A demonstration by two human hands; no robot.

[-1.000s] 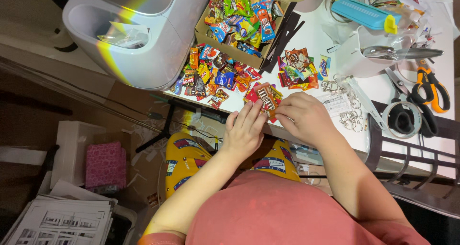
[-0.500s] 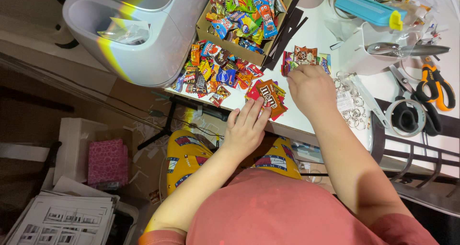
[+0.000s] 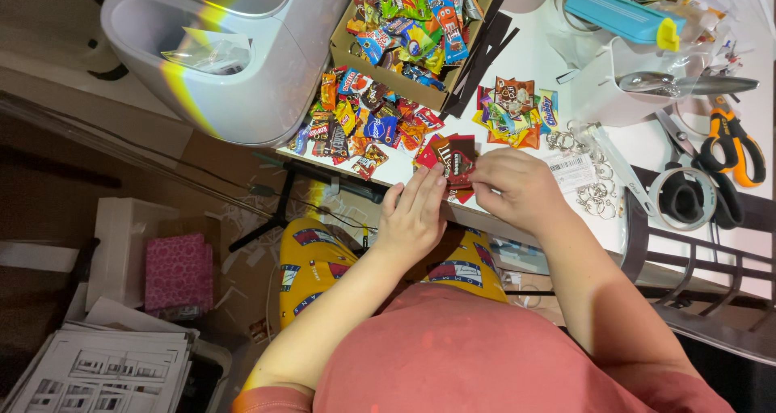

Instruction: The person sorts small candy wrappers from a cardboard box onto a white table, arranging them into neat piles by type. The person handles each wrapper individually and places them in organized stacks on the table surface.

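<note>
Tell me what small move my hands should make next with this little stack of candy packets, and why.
Probably press the left hand flat on the stack of packets while the right hand squares the brown packet on top. The stack sits close to the white table's front edge, the packets lie slightly fanned, and both hands already touch them.

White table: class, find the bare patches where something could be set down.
One bare strip of table lies between the cardboard box and the white jug. Sweets, key rings and scissors crowd the rest.
</note>
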